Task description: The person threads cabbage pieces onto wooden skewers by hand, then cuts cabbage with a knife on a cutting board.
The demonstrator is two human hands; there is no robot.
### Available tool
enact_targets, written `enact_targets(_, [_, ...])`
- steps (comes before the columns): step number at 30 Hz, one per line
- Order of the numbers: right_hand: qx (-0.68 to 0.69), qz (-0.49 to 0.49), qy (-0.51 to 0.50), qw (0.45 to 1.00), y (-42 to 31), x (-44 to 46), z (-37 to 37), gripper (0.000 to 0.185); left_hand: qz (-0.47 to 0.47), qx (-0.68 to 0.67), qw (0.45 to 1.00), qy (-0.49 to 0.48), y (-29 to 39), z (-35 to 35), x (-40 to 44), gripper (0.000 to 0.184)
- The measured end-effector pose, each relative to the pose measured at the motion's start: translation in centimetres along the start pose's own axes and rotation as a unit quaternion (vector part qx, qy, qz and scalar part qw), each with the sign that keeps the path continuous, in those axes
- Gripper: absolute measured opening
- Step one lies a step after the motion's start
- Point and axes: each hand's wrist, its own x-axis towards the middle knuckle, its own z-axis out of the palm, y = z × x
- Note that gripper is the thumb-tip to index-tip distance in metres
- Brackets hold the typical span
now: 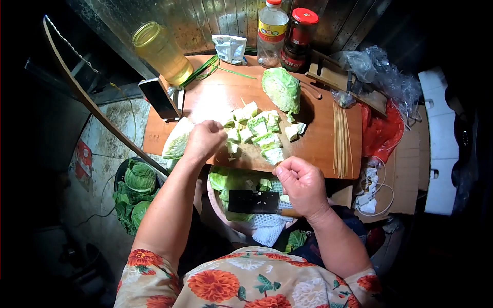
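Note:
Over the left part of the cutting board, my left hand (205, 139) is closed with bent fingertips pressed together at the edge of the cut cabbage pieces (245, 135). Anything in that pinch is too small to make out. At the board's front edge my right hand (304, 186) pinches what looks like the end of a thin bamboo skewer, right against a row of cabbage pieces (272, 154). Beside my left hand lies a cabbage wedge (177, 139). A larger cut cabbage (281, 90) rests toward the back.
Bamboo skewers (341, 143) lie along the wooden board's (313, 149) right side. Below its front edge, a cleaver (253, 201) lies across a basin (218, 205) with cabbage. A phone (159, 99), a jar (163, 54) and bottles (272, 33) stand around the back. Whole cabbages (139, 176) sit lower left.

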Motion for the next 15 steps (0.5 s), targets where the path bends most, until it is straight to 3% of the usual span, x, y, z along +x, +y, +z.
enact_targets(1, [-0.008,-0.002,-0.002,1.0,0.0,0.0,0.1,0.014,0.007,0.067,0.998,-0.013,-0.2,0.0,-0.2,0.031])
enact_targets(4, [-0.027,0.011,-0.004,1.0,-0.5,-0.3,0.3,0.014,-0.027,0.066,0.995,-0.072,-0.3,0.6,-1.2,0.036])
enact_targets(6, [-0.029,0.003,-0.003,1.0,-0.5,-0.3,0.3,0.014,0.093,0.201,0.975,-0.027,-0.8,1.3,-1.3,0.039])
enact_targets(9, [-0.029,-0.018,-0.015,0.999,-0.1,-0.3,0.4,0.012,0.155,0.309,0.938,-0.023,-1.6,2.8,-1.7,0.035])
enact_targets(10, [-0.027,-0.03,-0.028,0.999,0.0,-0.3,0.4,0.01,0.167,0.311,0.935,-0.008,-2.0,3.2,-1.5,0.042])
enact_targets(15, [-0.018,-0.034,-0.027,0.999,-0.2,-0.5,0.3,0.01,0.126,0.291,0.948,-0.008,-1.1,2.4,-1.3,0.036])
